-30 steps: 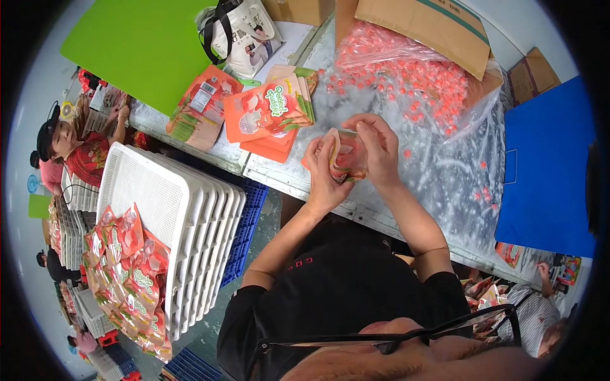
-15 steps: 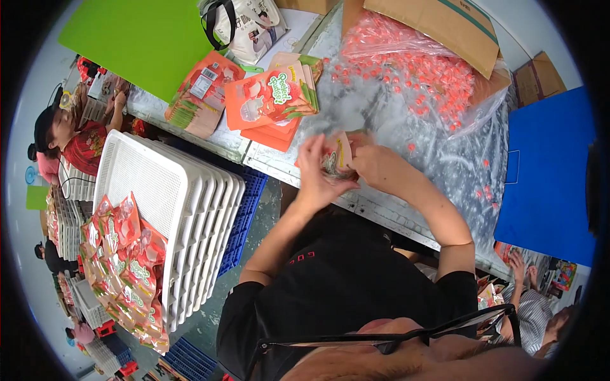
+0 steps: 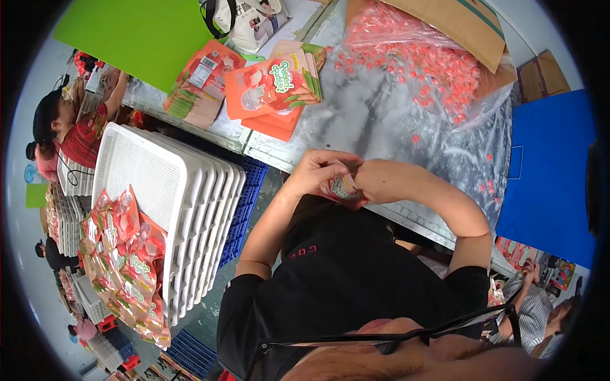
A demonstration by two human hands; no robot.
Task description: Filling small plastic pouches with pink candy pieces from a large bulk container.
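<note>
Close to my body, at the table's near edge, a red printed pouch [image 3: 342,189] is held between both hands. My left hand [image 3: 318,170] grips its upper left part with thumb and fingers closed. On its right side my right hand [image 3: 376,181] is closed, its fingertips partly hidden behind the hand. Farther off lies a fanned stack of flat red and green pouches [image 3: 270,89], apart from my hands. Small red pieces [image 3: 438,79], too small to name, lie in and around a clear plastic bag at the far right.
At the left rises a stack of white perforated trays [image 3: 149,155], with filled red pouches [image 3: 124,267] on top. More pouches [image 3: 202,79] and a white tote bag [image 3: 254,25] lie beyond. A blue panel [image 3: 546,171] borders the table's right end. Co-workers sit at both sides.
Both hands have drawn the pouch nearer to my body, and it now sits lower, at the table's edge. My left fingers have folded over its top.
</note>
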